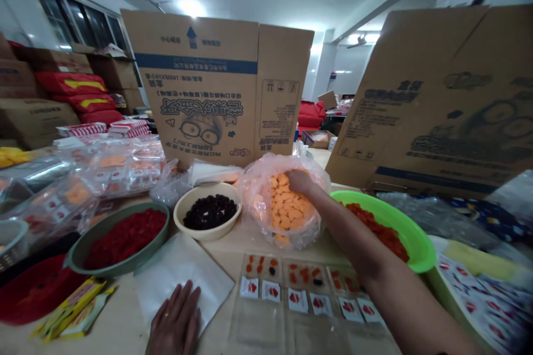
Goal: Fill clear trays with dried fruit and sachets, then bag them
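My left hand (177, 319) lies flat, fingers stretched, on a stack of white translucent sheets or bags (156, 274). My right hand (298, 182) reaches into a clear plastic bag (254, 199) full of orange candy-like pieces (287, 208); its fingertips are hidden, so I cannot see what they grip. In front of the bag, clear plastic trays (258, 324) stand in a row. Their far compartments hold small orange-red pieces (293, 276) and dark ones (317, 281), and small white-and-red packets (297, 299) lie across the middle. My right forearm covers part of the trays.
Around the bag stand a cream bowl (180, 221) of black pieces, a grey-green basin (79, 263) of red pieces and a bright green basin (425, 249) of orange-red pieces. Yellow packets (75, 305) lie at left. Cardboard boxes (200, 89) rise behind; packed trays (112, 169) pile up at back left.
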Motion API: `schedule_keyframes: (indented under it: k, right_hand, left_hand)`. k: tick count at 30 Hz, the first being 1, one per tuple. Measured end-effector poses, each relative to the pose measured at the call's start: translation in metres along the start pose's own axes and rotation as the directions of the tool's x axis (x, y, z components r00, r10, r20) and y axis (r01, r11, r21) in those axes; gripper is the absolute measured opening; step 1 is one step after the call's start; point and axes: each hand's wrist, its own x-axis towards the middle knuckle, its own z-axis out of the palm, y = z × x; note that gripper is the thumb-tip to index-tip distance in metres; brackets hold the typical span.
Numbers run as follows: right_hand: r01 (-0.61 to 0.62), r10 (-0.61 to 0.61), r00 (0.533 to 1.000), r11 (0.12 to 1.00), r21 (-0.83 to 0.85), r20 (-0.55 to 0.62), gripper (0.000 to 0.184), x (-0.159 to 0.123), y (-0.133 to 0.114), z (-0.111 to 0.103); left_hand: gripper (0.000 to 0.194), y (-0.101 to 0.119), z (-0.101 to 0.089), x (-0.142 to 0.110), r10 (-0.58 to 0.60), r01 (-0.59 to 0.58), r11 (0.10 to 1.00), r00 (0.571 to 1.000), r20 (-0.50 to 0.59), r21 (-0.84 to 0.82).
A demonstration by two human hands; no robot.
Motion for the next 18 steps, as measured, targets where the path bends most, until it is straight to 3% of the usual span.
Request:
schedule_keyframes:
  k: [3,5,8,10,12,13,14,16,18]
  right_hand:
    - [-0.012,0.023,0.999,0.96,0.279,-0.039,0.029,-0.023,0.002,0.008]
    - [-0.032,0.064,0.997,0.867,0.498,-0.048,0.027,-0.045,0.005,0.017]
    - [-0.065,0.085,0.996,0.614,0.787,0.015,0.021,-0.087,0.006,0.036]
    - [-0.1,0.051,0.995,0.423,0.901,0.087,0.017,-0.117,0.0,0.049]
    - [-0.15,-0.005,0.988,0.236,0.96,0.155,0.017,-0.147,-0.012,0.063]
    - [-0.18,-0.037,0.982,0.141,0.974,0.186,0.018,-0.16,-0.018,0.07]
    - [-0.21,-0.068,0.975,0.05,0.976,0.213,0.019,-0.172,-0.024,0.076]
    - [-0.266,-0.116,0.96,-0.1,0.959,0.254,0.021,-0.192,-0.033,0.086]
    - [-0.303,-0.139,0.95,-0.182,0.935,0.28,0.021,-0.206,-0.035,0.092]
  left_hand:
    - [0.046,0.011,-0.013,0.006,-0.045,0.046,0.999,0.999,0.021,-0.023]
    - [0.04,0.026,-0.027,0.019,-0.115,0.117,0.991,0.993,0.026,-0.063]
    - [0.036,0.063,-0.05,0.059,-0.261,0.252,0.935,0.965,-0.002,-0.25]
    - [0.033,0.095,-0.059,0.096,-0.298,0.289,0.807,0.952,0.066,-0.515]
    - [0.034,0.128,-0.059,0.135,-0.288,0.388,0.494,0.917,0.275,-0.778]
    - [0.038,0.143,-0.055,0.152,-0.312,0.479,0.292,0.866,0.392,-0.828]
    - [0.047,0.156,-0.05,0.167,-0.306,0.561,0.094,0.803,0.512,-0.823]
    - [0.05,0.176,-0.039,0.187,-0.165,0.643,-0.268,0.703,0.692,-0.717]
    - [0.041,0.186,-0.031,0.195,-0.047,0.652,-0.488,0.644,0.764,-0.58]
